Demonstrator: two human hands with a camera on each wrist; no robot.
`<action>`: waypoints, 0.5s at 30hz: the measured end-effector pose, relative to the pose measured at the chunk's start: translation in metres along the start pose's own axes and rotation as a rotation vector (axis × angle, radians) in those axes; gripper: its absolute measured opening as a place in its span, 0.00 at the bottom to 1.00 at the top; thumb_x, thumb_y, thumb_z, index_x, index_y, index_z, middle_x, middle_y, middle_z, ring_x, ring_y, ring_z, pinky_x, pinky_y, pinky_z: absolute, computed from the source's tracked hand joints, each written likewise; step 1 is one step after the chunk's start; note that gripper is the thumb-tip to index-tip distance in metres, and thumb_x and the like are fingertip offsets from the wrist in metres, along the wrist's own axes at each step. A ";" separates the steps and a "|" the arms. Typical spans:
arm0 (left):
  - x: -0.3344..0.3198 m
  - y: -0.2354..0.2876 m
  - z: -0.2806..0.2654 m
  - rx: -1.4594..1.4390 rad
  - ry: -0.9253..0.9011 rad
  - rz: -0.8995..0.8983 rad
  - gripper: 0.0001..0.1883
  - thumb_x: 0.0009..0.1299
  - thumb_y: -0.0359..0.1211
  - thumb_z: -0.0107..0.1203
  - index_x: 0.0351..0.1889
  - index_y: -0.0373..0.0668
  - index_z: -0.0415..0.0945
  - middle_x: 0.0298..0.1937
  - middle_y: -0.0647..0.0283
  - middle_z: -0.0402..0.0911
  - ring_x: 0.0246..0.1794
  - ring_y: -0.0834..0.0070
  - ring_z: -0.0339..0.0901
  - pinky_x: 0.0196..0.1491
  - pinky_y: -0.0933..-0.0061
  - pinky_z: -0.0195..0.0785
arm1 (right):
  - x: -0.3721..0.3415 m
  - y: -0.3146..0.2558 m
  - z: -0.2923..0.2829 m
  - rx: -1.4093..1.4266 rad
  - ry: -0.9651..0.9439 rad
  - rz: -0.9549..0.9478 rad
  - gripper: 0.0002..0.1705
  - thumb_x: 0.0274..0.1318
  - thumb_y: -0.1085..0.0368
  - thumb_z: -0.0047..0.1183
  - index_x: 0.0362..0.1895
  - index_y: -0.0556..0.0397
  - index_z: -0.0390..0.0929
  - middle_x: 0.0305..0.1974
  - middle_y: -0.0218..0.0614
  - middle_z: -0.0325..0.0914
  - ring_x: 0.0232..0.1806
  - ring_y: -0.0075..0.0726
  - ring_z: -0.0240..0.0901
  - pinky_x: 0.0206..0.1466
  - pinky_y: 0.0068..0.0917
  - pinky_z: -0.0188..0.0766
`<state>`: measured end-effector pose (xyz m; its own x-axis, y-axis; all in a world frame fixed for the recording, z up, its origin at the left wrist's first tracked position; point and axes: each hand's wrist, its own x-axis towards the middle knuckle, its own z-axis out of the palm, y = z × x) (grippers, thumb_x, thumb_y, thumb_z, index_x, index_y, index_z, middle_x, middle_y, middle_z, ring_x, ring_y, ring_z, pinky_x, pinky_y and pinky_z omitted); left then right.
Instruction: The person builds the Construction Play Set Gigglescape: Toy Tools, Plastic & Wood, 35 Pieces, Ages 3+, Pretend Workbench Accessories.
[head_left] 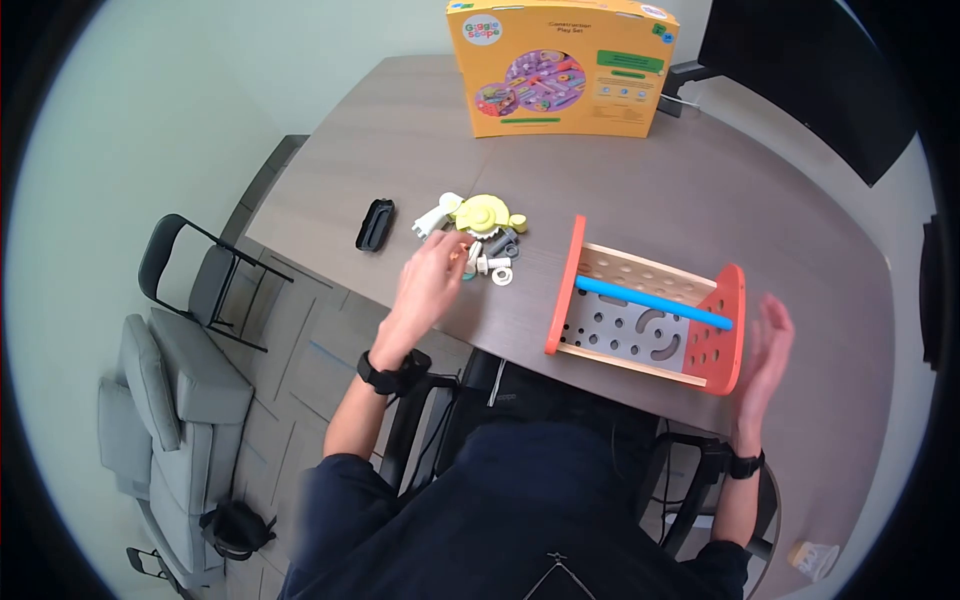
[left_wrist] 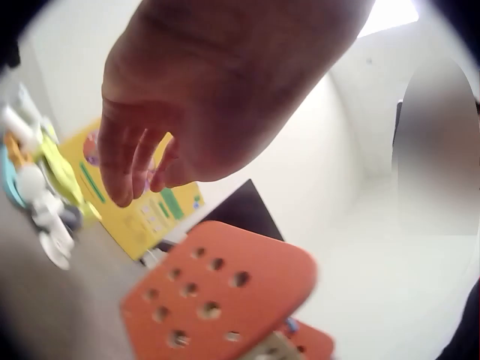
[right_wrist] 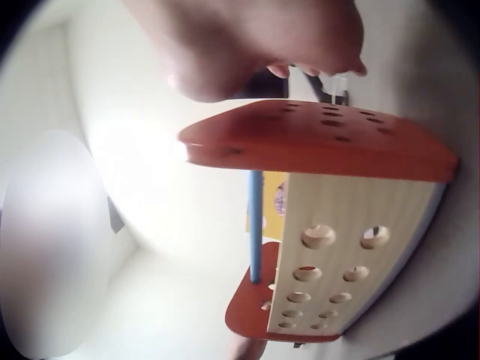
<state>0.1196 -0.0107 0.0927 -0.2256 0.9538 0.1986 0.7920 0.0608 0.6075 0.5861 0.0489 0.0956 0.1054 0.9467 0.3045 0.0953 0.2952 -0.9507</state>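
Note:
My left hand (head_left: 425, 285) is over the near edge of a group of toy parts, its fingers loosely bent and holding nothing in the left wrist view. Around its fingertips lie a yellow-green rounded piece (head_left: 483, 214), a white piece (head_left: 434, 216), a grey bolt (head_left: 501, 242) and a white ring (head_left: 502, 276). To the right stands a toy toolbox with red end panels (head_left: 728, 335), a blue rod handle (head_left: 650, 302) and wooden sides with holes (right_wrist: 341, 277). Beside its right end panel, my right hand (head_left: 768, 355) is raised with extended fingers and holds nothing.
A small black tray-like case (head_left: 375, 225) lies left of the parts. At the back of the table stand a yellow play set box (head_left: 565, 75) and a dark monitor (head_left: 810, 80). A folding chair (head_left: 190, 265) and a grey sofa (head_left: 200, 375) are off to the left.

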 end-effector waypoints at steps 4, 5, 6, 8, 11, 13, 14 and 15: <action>-0.005 -0.012 0.007 0.186 -0.086 -0.012 0.15 0.77 0.31 0.61 0.60 0.44 0.79 0.55 0.51 0.81 0.43 0.51 0.87 0.49 0.49 0.82 | -0.019 -0.014 -0.022 -0.176 0.125 -0.508 0.25 0.84 0.51 0.37 0.68 0.56 0.68 0.65 0.50 0.72 0.68 0.48 0.71 0.72 0.49 0.68; -0.008 -0.010 0.014 0.232 -0.098 0.023 0.15 0.77 0.31 0.61 0.60 0.44 0.79 0.57 0.50 0.79 0.42 0.50 0.87 0.49 0.49 0.82 | -0.026 -0.017 -0.020 -0.178 0.036 -0.555 0.24 0.82 0.52 0.40 0.67 0.56 0.69 0.62 0.50 0.73 0.63 0.48 0.72 0.68 0.48 0.69; -0.009 -0.007 0.020 0.264 -0.113 0.019 0.19 0.74 0.31 0.65 0.62 0.46 0.79 0.56 0.51 0.76 0.46 0.51 0.84 0.49 0.51 0.80 | -0.036 -0.021 -0.014 -0.182 -0.054 -0.601 0.23 0.81 0.53 0.42 0.65 0.57 0.70 0.58 0.50 0.75 0.59 0.48 0.73 0.64 0.46 0.71; -0.009 -0.010 0.030 0.324 -0.065 0.115 0.20 0.72 0.30 0.67 0.62 0.46 0.79 0.56 0.52 0.74 0.49 0.51 0.83 0.50 0.51 0.81 | -0.046 -0.033 0.001 -0.231 -0.207 -0.687 0.20 0.79 0.56 0.47 0.62 0.58 0.71 0.53 0.50 0.77 0.52 0.48 0.75 0.57 0.44 0.74; -0.003 -0.020 0.046 0.369 -0.018 0.216 0.20 0.67 0.27 0.69 0.57 0.43 0.80 0.56 0.53 0.71 0.56 0.52 0.78 0.54 0.51 0.78 | -0.046 -0.044 0.018 -0.320 -0.344 -0.732 0.17 0.76 0.61 0.50 0.60 0.59 0.72 0.48 0.50 0.78 0.47 0.48 0.76 0.52 0.42 0.75; 0.000 -0.024 0.050 0.417 0.014 0.275 0.18 0.67 0.27 0.69 0.54 0.41 0.79 0.56 0.53 0.72 0.56 0.53 0.76 0.56 0.51 0.76 | -0.048 -0.043 0.026 -0.305 -0.357 -0.675 0.15 0.75 0.63 0.52 0.58 0.59 0.73 0.46 0.49 0.79 0.45 0.48 0.77 0.50 0.41 0.75; 0.000 -0.023 0.050 0.411 0.024 0.290 0.17 0.67 0.27 0.68 0.53 0.41 0.79 0.55 0.54 0.73 0.56 0.53 0.76 0.56 0.51 0.75 | -0.049 -0.042 0.027 -0.293 -0.363 -0.638 0.14 0.75 0.64 0.52 0.57 0.60 0.74 0.46 0.49 0.80 0.46 0.48 0.77 0.50 0.40 0.76; 0.000 -0.022 0.050 0.404 0.033 0.306 0.15 0.68 0.27 0.68 0.52 0.41 0.79 0.55 0.54 0.74 0.56 0.53 0.75 0.57 0.51 0.75 | -0.049 -0.041 0.029 -0.294 -0.374 -0.634 0.14 0.74 0.65 0.52 0.57 0.60 0.74 0.46 0.49 0.80 0.46 0.48 0.78 0.49 0.40 0.76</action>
<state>0.1302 0.0030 0.0411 0.0383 0.9362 0.3494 0.9794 -0.1045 0.1727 0.5487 -0.0062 0.1181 -0.3911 0.6051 0.6934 0.2887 0.7961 -0.5319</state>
